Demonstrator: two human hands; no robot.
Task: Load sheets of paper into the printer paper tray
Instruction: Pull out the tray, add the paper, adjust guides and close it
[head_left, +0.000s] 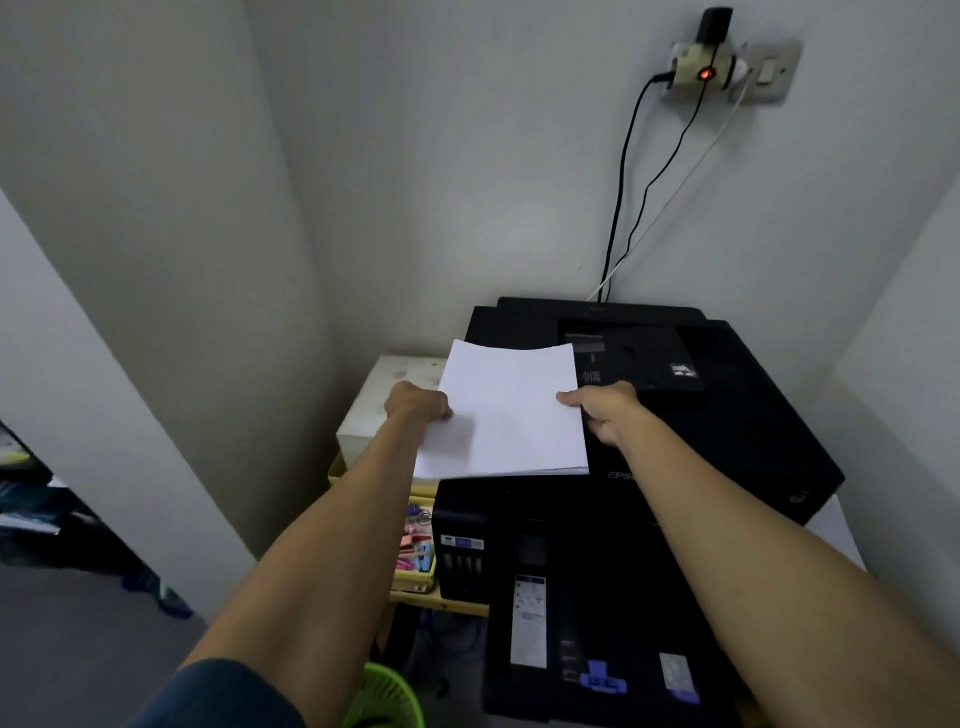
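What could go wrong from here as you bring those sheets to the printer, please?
The paper stack is pinched only at its side edges by the left hand and right hand, so a loose grip could let sheets fan out or slip. It hangs above the printer, not yet in the open tray below, so skewed sheets may catch going in.

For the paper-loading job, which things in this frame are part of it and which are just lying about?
Part of the job:
- stack of paper, held above the printer
- left hand and right hand, gripping its side edges
- black printer
- pulled-out tray at the front

Just lying about:
- white box left of the printer
- stationery tray
- green basket
- wall socket
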